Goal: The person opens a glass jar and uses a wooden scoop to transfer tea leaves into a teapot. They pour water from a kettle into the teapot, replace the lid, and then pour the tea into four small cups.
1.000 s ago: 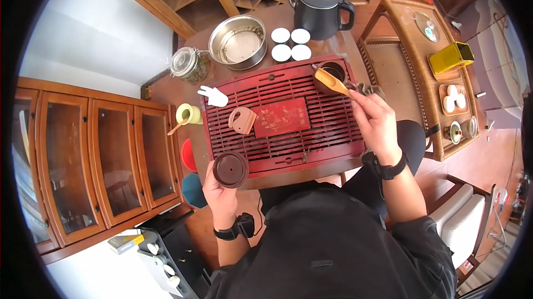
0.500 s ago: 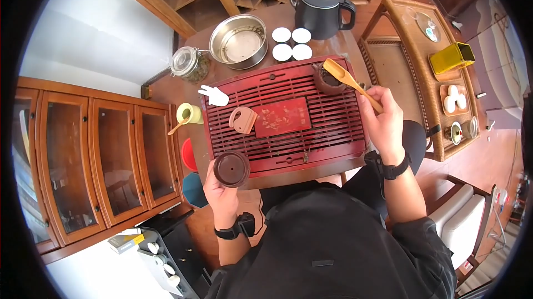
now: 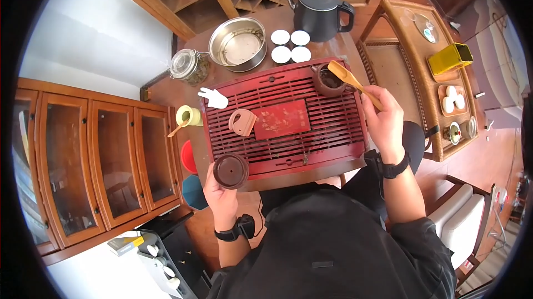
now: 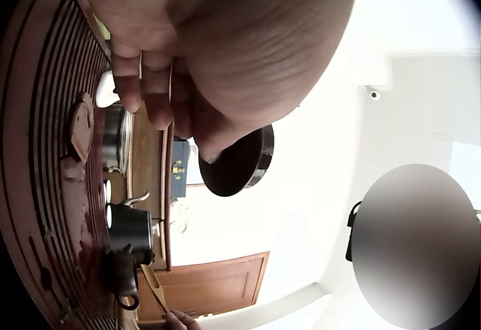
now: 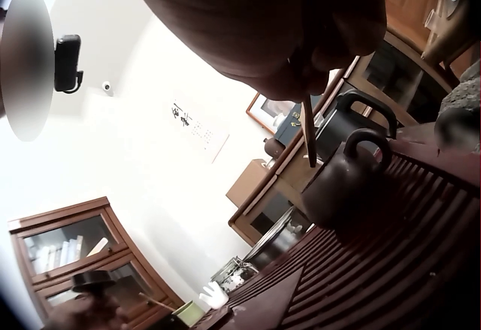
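The left hand (image 3: 221, 196) pinches a round dark brown lid (image 3: 231, 171) at the near left corner of the red slatted tray (image 3: 333, 153); the left wrist view shows thumb and fingers on the lid (image 4: 239, 166). In the right hand (image 3: 387, 121) is a wooden scoop (image 3: 350, 78), gripped by its handle, its tip over the right rim of a dark teapot (image 3: 327, 85). The teapot is uncovered, with dark contents. In the right wrist view the scoop (image 5: 309, 135) is edge-on above the teapot (image 5: 338, 191).
A clay piece (image 3: 242, 123) and white hand-shaped figure (image 3: 213, 98) sit on the tray's left side. Behind stand a glass jar (image 3: 189, 66), metal bowl (image 3: 237, 43), several white cups (image 3: 281, 54) and a black kettle (image 3: 317, 13). A green pot (image 3: 189, 115) is at the left.
The right hand has drawn back slightly to the right, and the scoop has swung from low over the teapot to its right rim. The left hand holds the lid in nearly the same place.
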A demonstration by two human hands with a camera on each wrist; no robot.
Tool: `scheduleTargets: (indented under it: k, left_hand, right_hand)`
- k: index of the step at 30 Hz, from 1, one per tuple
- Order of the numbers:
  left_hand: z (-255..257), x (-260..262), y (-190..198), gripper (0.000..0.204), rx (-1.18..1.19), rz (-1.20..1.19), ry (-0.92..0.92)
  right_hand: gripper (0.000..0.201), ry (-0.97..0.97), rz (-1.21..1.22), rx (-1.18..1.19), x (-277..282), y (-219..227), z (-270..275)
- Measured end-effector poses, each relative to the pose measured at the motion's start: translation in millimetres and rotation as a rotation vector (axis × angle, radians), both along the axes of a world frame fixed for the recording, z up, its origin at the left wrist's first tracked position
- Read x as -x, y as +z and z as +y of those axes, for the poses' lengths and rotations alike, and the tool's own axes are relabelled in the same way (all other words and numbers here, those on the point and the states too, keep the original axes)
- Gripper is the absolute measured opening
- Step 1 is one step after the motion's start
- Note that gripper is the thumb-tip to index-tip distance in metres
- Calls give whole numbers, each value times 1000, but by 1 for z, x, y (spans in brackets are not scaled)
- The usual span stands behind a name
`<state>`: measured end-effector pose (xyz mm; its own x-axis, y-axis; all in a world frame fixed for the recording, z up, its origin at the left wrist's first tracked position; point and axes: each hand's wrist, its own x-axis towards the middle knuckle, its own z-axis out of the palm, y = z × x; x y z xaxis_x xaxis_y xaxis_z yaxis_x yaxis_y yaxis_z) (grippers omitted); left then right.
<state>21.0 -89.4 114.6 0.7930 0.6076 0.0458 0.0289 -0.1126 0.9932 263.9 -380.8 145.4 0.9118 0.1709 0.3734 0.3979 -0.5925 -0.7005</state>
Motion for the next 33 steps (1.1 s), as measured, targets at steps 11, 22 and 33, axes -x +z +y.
scheduleTargets:
  k: [11, 22, 33]
  left_hand:
    - [0, 1, -1, 27, -1, -5, -10]
    - [-3, -4, 2, 27, 10, -9, -17]
    - [3, -1, -3, 28, -6, 4, -11]
  right_hand:
    - [18, 98, 78, 64, 1, -6, -13]
    - [20, 65, -130, -3, 3, -3, -12]
    - [28, 185, -79, 94, 6, -16, -19]
